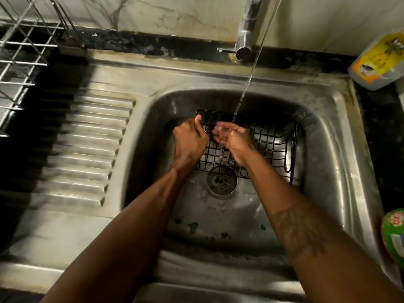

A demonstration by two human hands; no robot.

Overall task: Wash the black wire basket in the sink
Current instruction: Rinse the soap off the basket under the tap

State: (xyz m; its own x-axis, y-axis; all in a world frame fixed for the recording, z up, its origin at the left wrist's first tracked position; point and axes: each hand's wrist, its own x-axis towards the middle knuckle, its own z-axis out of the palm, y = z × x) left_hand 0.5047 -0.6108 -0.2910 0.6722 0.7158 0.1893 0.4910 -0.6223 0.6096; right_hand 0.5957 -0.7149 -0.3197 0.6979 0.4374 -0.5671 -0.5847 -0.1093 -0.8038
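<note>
Forearms reach into a steel sink [328,132] set in a dark tabletop [385,127] below a marbled wall. Inside the basin, the black wire basket [273,145] lies beside the drain [222,182]. The left grip [190,141] is curled round its left rim. The right grip [231,136], blurred under running water [247,84], rests on its wires; whether it clasps one is unclear.

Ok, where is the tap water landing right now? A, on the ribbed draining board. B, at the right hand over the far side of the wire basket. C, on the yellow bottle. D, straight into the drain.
B: the stream falls to the wet right hand above the far part of the black wire basket, well short of the drain.
</note>
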